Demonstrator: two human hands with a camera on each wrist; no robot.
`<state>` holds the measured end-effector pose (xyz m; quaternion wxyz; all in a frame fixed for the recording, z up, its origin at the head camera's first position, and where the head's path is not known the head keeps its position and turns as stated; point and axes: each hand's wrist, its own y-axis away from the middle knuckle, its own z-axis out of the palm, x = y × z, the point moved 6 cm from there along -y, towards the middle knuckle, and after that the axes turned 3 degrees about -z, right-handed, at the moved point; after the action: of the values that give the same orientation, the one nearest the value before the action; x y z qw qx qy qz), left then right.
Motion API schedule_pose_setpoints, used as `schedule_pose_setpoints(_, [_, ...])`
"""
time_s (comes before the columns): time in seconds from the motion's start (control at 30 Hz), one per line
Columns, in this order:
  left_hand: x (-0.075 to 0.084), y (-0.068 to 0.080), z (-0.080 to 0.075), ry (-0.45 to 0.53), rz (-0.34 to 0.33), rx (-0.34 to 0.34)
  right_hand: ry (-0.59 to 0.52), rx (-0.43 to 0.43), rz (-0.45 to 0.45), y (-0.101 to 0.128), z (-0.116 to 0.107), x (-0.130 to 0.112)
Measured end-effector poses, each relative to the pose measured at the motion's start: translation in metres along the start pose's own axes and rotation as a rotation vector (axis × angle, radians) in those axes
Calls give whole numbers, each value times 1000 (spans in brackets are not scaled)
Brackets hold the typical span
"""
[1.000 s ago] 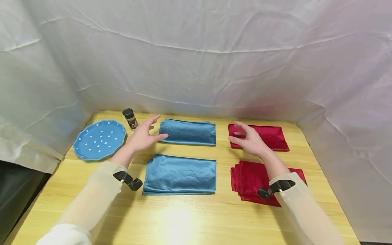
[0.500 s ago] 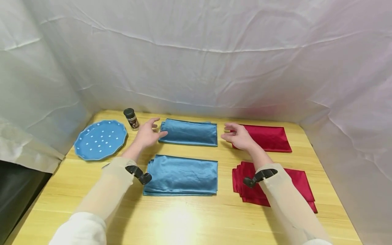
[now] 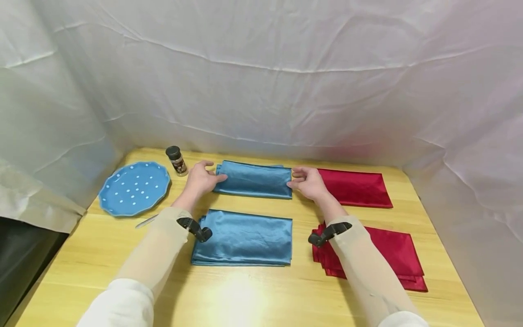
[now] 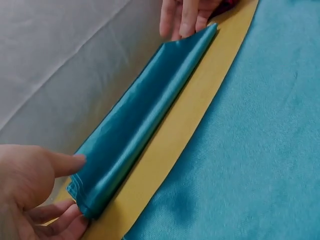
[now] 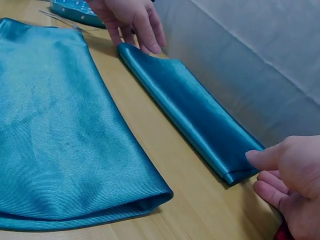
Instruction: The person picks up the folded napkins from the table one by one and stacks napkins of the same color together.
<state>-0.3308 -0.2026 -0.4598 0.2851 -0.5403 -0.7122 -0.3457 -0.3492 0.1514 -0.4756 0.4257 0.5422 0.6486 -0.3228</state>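
A folded blue satin cloth lies at the back middle of the wooden table. My left hand is at its left end, thumb on top and fingers at the edge below. At the opposite end, my right hand pinches the corner, its thumb over the cloth and its fingers under the edge, as the right wrist view shows. The middle of the cloth sags slightly between both hands in the left wrist view. A larger folded blue cloth lies nearer, between my forearms.
Two folded red cloths, a back one and a front one, lie on the right, partly under my right arm. A blue dotted plate and a black-capped spice jar stand left. A metal utensil pokes out beside my left sleeve.
My right hand has moved left from over the back red cloth to the blue cloth's right end. My left hand has moved slightly right, onto its left end.
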Motion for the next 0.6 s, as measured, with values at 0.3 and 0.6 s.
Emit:
schedule_pose_setpoints(0.3, [-13, 1, -1, 97, -127, -2, -2, 40, 35, -2, 10, 3])
schedule_pose_setpoints(0.6, [-9, 1, 8, 25, -161, -99, 118, 52, 93, -4, 7, 2])
